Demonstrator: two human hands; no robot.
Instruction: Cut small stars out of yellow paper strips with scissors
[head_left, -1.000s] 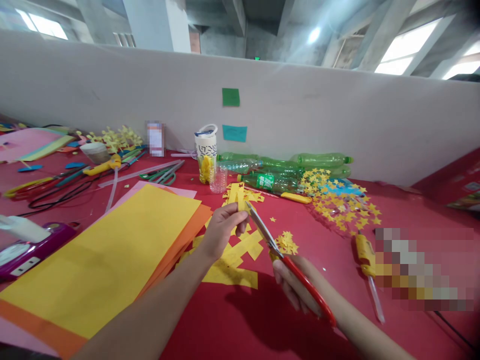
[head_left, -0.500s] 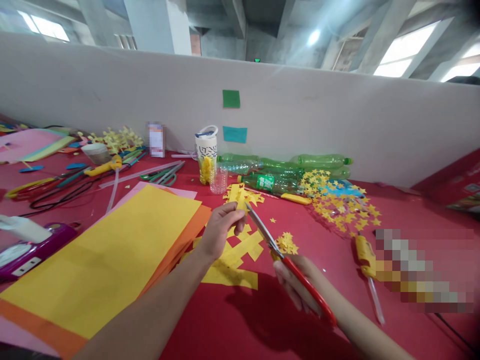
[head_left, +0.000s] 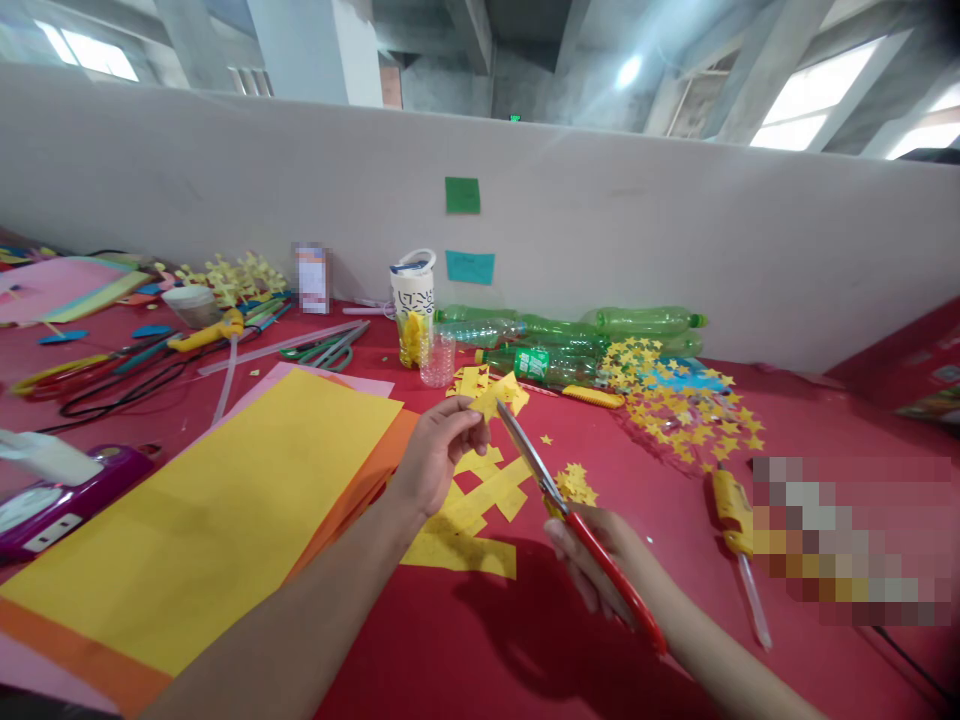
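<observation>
Between thumb and fingers, my left hand point(head_left: 448, 448) pinches a small yellow paper piece point(head_left: 489, 399). My right hand point(head_left: 596, 560) is wrapped round red-handled scissors point(head_left: 534, 463), whose blade tips touch or nearly touch the right side of that piece. Yellow paper scraps point(head_left: 465, 530) lie on the red table point(head_left: 450, 650) under my hands. A small heap of cut yellow stars point(head_left: 576, 485) sits just beyond my right hand, and a single star point(head_left: 546, 440) lies near the blades.
Large yellow sheets point(head_left: 247, 500) cover the left. Behind stand a patterned tumbler point(head_left: 412, 300) and a clear cup point(head_left: 437, 360), with green bottles point(head_left: 562, 365) beside them. Yellow stars on stems point(head_left: 682, 410) and a glue gun point(head_left: 731, 510) are at the right. A purple power strip point(head_left: 97, 500) is far left.
The yellow piece in my left hand has turned and now shows more of its surface, pointing up and right. My left hand has shifted slightly left; the scissors have moved slightly.
</observation>
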